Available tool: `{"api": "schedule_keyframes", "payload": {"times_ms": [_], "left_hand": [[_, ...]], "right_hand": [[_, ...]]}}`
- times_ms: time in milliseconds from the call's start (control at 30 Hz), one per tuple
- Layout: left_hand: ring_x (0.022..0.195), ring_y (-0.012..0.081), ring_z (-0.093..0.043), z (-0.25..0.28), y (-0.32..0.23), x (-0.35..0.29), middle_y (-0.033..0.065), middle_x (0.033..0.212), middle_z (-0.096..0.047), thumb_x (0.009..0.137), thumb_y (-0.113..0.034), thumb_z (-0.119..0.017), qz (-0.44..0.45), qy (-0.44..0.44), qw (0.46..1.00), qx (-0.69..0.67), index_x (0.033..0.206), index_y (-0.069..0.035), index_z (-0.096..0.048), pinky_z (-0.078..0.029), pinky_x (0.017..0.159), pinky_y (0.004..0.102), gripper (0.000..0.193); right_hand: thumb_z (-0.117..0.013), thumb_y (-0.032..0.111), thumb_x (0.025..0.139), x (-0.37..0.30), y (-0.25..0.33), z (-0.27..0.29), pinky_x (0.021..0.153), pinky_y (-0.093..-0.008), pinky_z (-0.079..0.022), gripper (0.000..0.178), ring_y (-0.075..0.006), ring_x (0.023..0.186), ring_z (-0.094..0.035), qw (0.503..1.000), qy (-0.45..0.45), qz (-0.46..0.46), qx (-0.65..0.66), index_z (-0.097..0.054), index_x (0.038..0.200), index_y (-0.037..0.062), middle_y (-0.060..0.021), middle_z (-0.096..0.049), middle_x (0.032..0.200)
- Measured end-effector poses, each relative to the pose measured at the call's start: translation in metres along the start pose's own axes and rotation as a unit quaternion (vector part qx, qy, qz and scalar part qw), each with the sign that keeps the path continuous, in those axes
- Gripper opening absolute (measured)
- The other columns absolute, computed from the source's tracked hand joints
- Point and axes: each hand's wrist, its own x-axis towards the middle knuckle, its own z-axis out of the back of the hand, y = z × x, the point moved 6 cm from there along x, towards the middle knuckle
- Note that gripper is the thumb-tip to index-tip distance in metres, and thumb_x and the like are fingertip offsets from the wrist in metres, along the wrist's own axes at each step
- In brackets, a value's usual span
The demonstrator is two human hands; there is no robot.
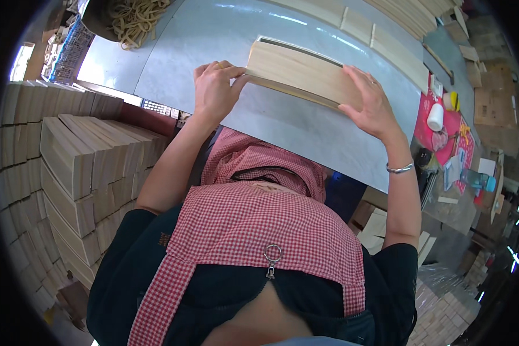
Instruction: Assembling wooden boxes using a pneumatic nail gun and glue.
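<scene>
Red-checked cloth apron fronts a glossy grey table, open along its near edge; left hand and right hand grip a pale oblong wooden box.

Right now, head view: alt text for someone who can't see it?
Right hand grips the right end of a boxy, pale wooden piece over a pale table; left hand touches its left end. Tan bands lie at upper left, with wood stacks below them.
</scene>
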Motion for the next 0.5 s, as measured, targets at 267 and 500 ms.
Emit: {"api": "schedule_keyframes", "payload": {"times_ms": [267,500], "left_hand": [[0.087,0.0199,-0.063,-0.001,-0.002,0.001,0.0025,0.089,-0.074,0.086,-0.021,-0.075,0.003,0.014,1.000,-0.024,0.092,-0.009,-0.080,-0.037,0.099,0.0376,0.015],[0.085,0.0186,-0.062,0.002,-0.002,0.002,0.0019,0.088,-0.074,0.086,-0.020,-0.076,-0.009,0.015,1.000,-0.008,0.092,-0.007,-0.080,-0.037,0.101,0.0373,0.014]], "right_hand": [[-0.075,0.009,0.080,-0.010,-0.005,-0.004,0.115,-0.0395,-0.035,0.071,-0.0273,0.132,-0.051,0.999,-0.033,-0.010,-0.036,-0.048,0.146,0.0075,-0.0106,-0.056,0.144],[-0.072,0.007,0.083,-0.077,-0.029,0.012,0.080,-0.0331,-0.050,0.030,-0.0222,0.086,-0.062,0.968,-0.164,-0.191,0.010,-0.066,0.113,0.0040,-0.0074,-0.066,0.105]]}}
